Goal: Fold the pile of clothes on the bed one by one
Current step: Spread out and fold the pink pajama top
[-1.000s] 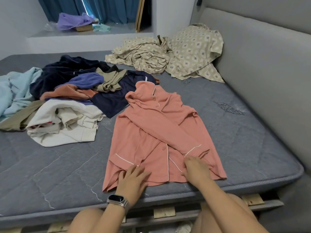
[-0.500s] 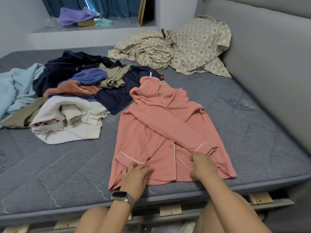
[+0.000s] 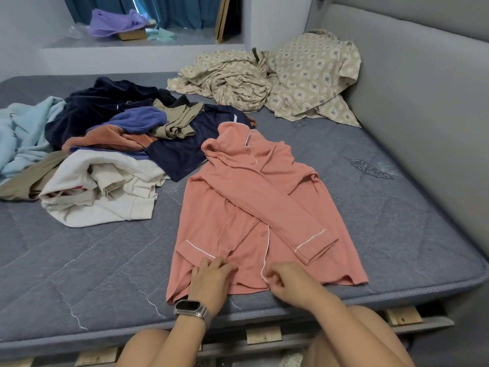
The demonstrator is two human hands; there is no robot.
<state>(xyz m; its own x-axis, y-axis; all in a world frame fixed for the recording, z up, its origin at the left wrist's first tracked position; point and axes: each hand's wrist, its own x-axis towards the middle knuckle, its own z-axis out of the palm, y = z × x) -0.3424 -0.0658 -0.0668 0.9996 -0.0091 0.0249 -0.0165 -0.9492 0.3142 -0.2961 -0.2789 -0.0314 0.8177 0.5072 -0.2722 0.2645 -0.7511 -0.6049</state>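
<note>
While the salmon-pink pajama shirt (image 3: 254, 215) lies face-up on the grey mattress (image 3: 92, 260), collar toward 12 o'clock and hem toward 6, we note both hands working its near edge. The left hand (image 3: 211, 279), with a smartwatch (image 3: 191, 308) on its wrist, rests on the hem at about 7 o'clock of the shirt, fingers bent and bunching fabric; a true grip we cannot tell. The right hand (image 3: 284, 283) has thumb and fingers curled, pinching the white-piped placket edge near 6 o'clock. One sleeve (image 3: 291, 221) is already laid diagonally across the front, cuff toward 4 o'clock. The unfolded pile (image 3: 105, 154) sits at 10 o'clock of the shirt and touches its collar. Risk, in our judgement: lifting the hem to fold upward could let the crossed sleeve slide off. A pull from the placket alone may open the front between buttons, skewing the fold. The collar could also drag the navy garment (image 3: 182, 152).
</note>
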